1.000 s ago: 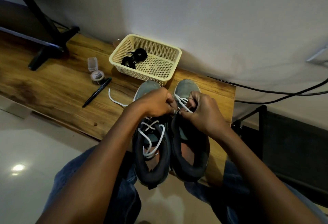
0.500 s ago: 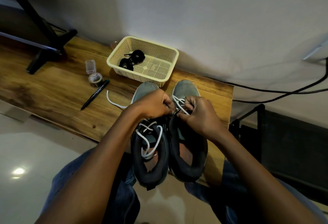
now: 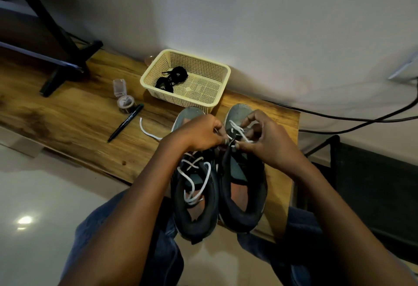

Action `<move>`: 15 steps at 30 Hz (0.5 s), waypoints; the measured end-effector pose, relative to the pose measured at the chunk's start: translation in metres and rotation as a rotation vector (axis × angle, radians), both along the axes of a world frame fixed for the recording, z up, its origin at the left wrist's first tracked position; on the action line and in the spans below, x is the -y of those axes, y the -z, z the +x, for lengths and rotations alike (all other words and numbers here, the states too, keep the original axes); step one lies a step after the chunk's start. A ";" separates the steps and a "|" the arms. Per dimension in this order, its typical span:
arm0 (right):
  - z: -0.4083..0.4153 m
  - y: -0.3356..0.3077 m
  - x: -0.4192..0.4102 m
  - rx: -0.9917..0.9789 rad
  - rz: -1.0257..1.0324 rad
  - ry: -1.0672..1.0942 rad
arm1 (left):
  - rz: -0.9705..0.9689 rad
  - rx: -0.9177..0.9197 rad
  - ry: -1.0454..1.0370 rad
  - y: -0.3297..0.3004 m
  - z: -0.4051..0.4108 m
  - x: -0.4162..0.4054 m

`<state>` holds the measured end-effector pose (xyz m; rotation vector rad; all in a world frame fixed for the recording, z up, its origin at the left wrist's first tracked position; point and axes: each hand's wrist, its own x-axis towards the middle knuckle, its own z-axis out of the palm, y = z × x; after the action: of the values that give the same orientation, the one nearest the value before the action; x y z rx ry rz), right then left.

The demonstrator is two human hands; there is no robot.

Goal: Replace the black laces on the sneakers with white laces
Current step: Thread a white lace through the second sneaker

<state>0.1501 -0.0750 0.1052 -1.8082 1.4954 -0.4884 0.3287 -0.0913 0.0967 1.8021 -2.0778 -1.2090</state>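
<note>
Two dark sneakers stand side by side on the wooden bench, toes pointing away from me. The left sneaker [image 3: 194, 208] carries a loose white lace [image 3: 192, 177], one end trailing left on the wood. Over the right sneaker [image 3: 243, 197], both hands work a second white lace [image 3: 237, 130] near the toe end. My left hand [image 3: 199, 134] pinches that lace at the inner edge of the shoe. My right hand [image 3: 269, 143] pinches it from the other side, fingers curled. Two coiled black laces [image 3: 170, 78] lie in the cream basket [image 3: 217, 95].
A black pen [image 3: 125, 122], a tape roll [image 3: 125, 103] and a small clear box [image 3: 119, 86] lie left of the basket. A black stand [image 3: 61, 43] occupies the bench's far left. Cables [image 3: 339, 117] run along the wall at right. The bench's right edge [image 3: 296, 150] is beside my right hand.
Both hands stay on the right sneaker's white lace; my right fingers have spread a little, showing more lace at the toe end. The view has shifted slightly.
</note>
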 end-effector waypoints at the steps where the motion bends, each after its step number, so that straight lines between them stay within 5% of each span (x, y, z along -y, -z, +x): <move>1: -0.005 -0.002 0.000 -0.041 0.002 -0.008 | 0.006 -0.004 0.008 -0.001 -0.001 -0.001; 7: -0.021 -0.005 0.000 -0.084 0.378 0.024 | 0.027 -0.068 -0.008 -0.007 -0.004 -0.005; 11: -0.028 -0.001 0.003 -0.065 0.419 0.112 | 0.010 -0.200 -0.118 -0.003 0.001 -0.002; 15: -0.028 0.000 0.004 -0.046 0.426 0.141 | -0.188 0.009 -0.220 -0.003 0.011 0.003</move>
<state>0.1217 -0.0786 0.1051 -1.3974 1.6223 -0.1752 0.3398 -0.0943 0.1001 1.8903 -1.8662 -0.9180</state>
